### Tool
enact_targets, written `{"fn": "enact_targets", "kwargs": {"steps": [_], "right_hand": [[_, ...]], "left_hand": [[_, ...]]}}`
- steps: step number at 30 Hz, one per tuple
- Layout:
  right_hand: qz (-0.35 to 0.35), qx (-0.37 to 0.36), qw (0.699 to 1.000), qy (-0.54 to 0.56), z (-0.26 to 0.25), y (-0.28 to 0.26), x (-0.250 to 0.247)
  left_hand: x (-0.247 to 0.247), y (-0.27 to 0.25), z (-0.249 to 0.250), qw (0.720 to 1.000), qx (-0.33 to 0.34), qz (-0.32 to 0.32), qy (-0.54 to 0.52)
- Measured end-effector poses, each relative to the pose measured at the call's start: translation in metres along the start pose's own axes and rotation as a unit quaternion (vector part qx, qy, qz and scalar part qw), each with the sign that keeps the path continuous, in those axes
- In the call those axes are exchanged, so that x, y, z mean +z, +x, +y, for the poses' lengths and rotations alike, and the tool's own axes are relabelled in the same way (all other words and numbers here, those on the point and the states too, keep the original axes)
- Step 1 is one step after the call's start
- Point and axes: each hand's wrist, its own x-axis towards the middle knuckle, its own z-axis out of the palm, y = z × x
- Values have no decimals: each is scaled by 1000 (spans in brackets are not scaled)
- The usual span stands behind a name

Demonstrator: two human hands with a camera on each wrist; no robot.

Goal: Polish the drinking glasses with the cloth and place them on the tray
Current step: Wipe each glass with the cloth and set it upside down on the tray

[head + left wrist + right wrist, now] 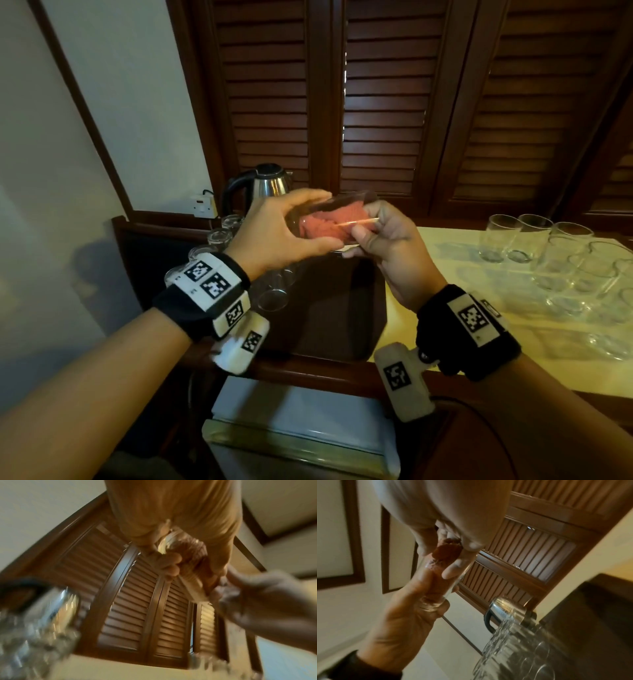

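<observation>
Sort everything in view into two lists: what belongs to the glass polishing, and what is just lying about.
Job: held glass in left hand; pink cloth pushed inside by right hand; dark tray; upright glasses on the right.

Lying about: kettle; wall socket; louvred shutters.

The left hand (173, 561) grips a glass (173, 540) stuffed with cloth (193, 553), before louvered shutters (130, 615).

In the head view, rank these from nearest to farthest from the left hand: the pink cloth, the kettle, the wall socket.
1. pink cloth: inside the glass that the left hand holds.
2. kettle: just behind the hand, on the tray's far side.
3. wall socket: farther left, on the wall.
</observation>
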Motion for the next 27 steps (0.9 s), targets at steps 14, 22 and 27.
{"fn": "enact_targets", "kwargs": {"steps": [14,22,27], "right_hand": [[8,-1,999,-37,1,9,3],[95,65,993,-25,8,-2,13],[75,70,994,-23,8,-5,4]], "left_hand": [[-5,7,-8,925,-186,-107,-313],[-4,5,-7,988,-80,-93,-90],[3,0,5,949,-175,-102,-242]]}}
